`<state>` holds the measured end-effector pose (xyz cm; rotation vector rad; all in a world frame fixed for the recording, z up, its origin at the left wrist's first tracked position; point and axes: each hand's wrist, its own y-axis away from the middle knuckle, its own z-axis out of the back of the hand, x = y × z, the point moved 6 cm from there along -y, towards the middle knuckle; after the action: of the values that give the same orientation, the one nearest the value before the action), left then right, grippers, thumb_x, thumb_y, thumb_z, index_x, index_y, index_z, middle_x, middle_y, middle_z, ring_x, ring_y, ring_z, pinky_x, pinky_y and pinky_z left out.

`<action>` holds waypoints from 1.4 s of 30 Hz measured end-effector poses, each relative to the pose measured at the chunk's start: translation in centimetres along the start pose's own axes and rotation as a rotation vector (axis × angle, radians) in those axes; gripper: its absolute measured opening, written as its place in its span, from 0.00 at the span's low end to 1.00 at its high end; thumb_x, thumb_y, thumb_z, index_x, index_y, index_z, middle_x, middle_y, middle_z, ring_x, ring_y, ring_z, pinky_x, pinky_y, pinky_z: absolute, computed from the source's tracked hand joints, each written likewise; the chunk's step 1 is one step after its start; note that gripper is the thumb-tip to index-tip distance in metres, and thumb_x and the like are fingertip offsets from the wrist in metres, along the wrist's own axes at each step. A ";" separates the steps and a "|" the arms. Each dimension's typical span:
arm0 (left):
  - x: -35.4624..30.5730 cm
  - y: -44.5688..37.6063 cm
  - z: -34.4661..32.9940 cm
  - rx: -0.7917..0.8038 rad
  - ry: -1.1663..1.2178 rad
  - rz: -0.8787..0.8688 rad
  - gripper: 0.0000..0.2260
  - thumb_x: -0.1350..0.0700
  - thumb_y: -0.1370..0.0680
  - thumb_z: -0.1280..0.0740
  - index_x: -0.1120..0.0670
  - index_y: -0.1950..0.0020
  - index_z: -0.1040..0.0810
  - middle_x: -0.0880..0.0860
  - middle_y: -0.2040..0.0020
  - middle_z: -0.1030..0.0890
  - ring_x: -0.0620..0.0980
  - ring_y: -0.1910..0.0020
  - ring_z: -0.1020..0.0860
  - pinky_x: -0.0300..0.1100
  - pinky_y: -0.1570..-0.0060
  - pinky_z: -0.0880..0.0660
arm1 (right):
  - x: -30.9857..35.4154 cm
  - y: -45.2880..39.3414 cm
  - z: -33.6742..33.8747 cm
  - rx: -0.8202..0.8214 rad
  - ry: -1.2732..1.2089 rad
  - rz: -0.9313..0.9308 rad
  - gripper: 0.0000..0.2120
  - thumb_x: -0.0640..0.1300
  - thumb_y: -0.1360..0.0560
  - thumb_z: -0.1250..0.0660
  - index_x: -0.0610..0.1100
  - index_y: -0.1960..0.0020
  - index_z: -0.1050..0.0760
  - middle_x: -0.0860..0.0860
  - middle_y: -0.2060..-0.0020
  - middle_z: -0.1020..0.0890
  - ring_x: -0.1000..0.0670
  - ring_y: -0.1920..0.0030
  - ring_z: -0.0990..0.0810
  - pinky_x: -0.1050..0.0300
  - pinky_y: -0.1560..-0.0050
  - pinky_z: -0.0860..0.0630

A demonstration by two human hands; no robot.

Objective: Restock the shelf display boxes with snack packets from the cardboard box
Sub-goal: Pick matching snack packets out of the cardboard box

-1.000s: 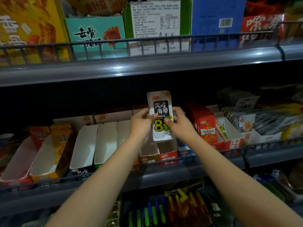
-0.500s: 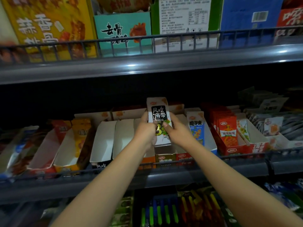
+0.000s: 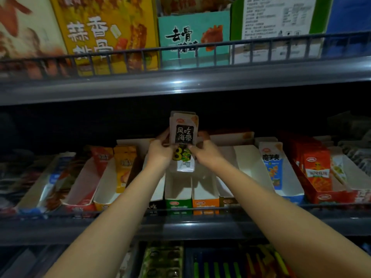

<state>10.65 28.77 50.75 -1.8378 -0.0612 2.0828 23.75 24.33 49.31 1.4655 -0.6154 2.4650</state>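
Since a second ago the packets (image 3: pixel 183 141) have gone deeper under the upper shelf, upright above the green-fronted box (image 3: pixel 177 194). My left hand (image 3: pixel 160 152) and right hand (image 3: pixel 206 152) each pinch the stack's sides. I'd square the stack, keep it vertical, then lower it straight between the box walls.

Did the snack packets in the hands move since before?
Yes. The stack of snack packets held by the left hand and right hand has gone leftward, from above the red-fronted box to above the green-fronted display box.
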 end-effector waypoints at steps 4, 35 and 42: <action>1.3 -2.3 3.4 -0.032 0.024 -0.015 0.22 0.69 0.25 0.34 0.54 0.34 0.26 0.56 0.37 0.23 0.54 0.37 0.25 0.48 0.35 0.30 | 1.3 -1.8 -3.3 0.030 0.000 0.045 0.17 0.44 0.22 0.38 0.45 0.35 0.36 0.44 0.47 0.20 0.46 0.55 0.23 0.54 0.58 0.25; 8.4 -6.6 8.5 -0.092 -0.503 -0.136 0.08 0.61 0.23 0.33 0.62 0.48 0.18 0.58 0.48 0.17 0.55 0.49 0.21 0.36 0.59 0.32 | -0.2 -5.7 -10.0 -0.015 0.471 0.198 0.17 0.46 0.24 0.34 0.44 0.36 0.28 0.46 0.39 0.24 0.47 0.38 0.27 0.64 0.51 0.36; 7.5 -7.2 6.9 -0.033 -0.500 -0.242 0.15 0.61 0.20 0.39 0.57 0.34 0.27 0.58 0.40 0.22 0.55 0.41 0.24 0.34 0.47 0.33 | -0.1 -6.1 -9.5 -0.098 0.365 0.172 0.12 0.45 0.23 0.37 0.45 0.41 0.25 0.47 0.46 0.20 0.47 0.46 0.22 0.59 0.54 0.30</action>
<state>5.02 39.09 46.63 -1.2117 -0.4238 2.3127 18.62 34.13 46.73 0.9264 -0.7969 2.6915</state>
